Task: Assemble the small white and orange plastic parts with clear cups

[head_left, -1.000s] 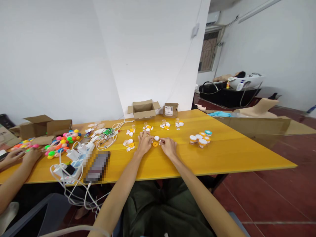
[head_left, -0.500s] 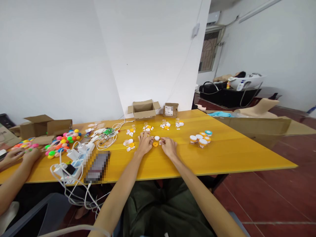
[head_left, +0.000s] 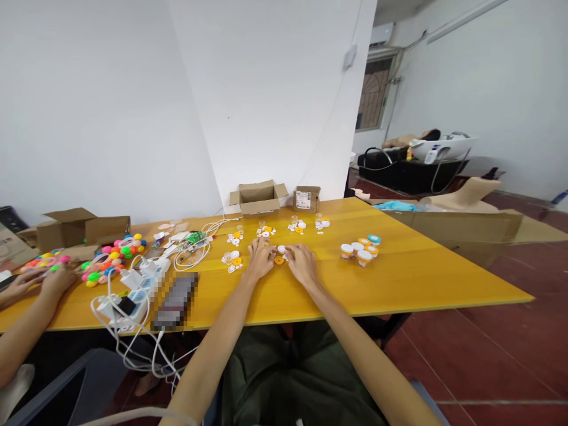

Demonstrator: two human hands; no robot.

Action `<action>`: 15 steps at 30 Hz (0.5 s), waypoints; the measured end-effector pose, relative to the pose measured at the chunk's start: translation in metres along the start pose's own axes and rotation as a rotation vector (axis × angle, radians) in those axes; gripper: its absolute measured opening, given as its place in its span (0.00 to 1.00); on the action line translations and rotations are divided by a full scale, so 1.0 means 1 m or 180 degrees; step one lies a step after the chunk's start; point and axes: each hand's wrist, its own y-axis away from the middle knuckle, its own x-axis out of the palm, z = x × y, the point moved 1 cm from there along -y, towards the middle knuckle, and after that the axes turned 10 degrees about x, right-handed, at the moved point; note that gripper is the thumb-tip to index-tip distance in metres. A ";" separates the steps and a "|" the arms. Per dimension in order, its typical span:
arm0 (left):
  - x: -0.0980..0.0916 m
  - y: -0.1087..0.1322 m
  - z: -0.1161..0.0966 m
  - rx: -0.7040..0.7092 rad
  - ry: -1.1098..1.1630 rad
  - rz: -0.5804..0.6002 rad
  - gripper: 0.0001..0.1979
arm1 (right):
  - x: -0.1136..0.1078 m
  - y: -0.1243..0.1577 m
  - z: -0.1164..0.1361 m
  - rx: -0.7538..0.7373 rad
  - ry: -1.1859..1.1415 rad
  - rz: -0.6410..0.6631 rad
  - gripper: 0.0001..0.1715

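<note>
My left hand rests on the table with its fingers bent and the fingertips drawn together beside a white round disc. Whatever they hold is too small to make out. From the other side, my right hand reaches the disc's right edge, its thumb and fingers closed; any piece in them is hidden. An orange ring-shaped piece lies just below the disc, between the hands. Left of my left hand sits a small group of parts with an orange round piece and white bits.
More part groups with clear cups lie farther back. Lidded cups stand at right. Behind are two cardboard boxes. At left are a phone, a power strip with cables, colourful balls and another person's hands.
My right hand has moved slightly left and forward, so its fingertips now meet the white disc. My left hand has hardly moved. The other person's hands have shifted slightly.
</note>
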 end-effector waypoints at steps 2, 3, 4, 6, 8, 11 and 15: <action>0.000 0.000 0.001 0.0031 0.0003 -0.0039 0.11 | 0.001 0.001 0.001 -0.0080 0.0085 0.0062 0.17; 0.000 0.001 0.001 0.0047 0.0006 -0.0053 0.11 | 0.002 0.002 0.002 -0.0094 0.0136 0.0107 0.17; 0.000 0.001 0.001 0.0059 0.0009 -0.0056 0.11 | 0.003 0.002 0.003 -0.0093 0.0188 0.0161 0.17; -0.001 0.000 0.000 0.0061 0.0019 -0.0034 0.12 | 0.004 0.003 0.004 -0.0070 0.0271 0.0264 0.18; -0.001 -0.001 -0.002 0.0031 0.0034 -0.0034 0.12 | 0.004 0.004 0.006 -0.0071 0.0285 0.0324 0.18; -0.002 -0.002 -0.002 -0.0075 0.0028 -0.0155 0.11 | 0.001 0.004 0.007 -0.0064 0.0227 0.0315 0.17; -0.002 -0.003 0.003 -0.0330 0.0042 -0.0445 0.14 | 0.000 0.002 0.006 -0.0018 0.0086 0.0169 0.16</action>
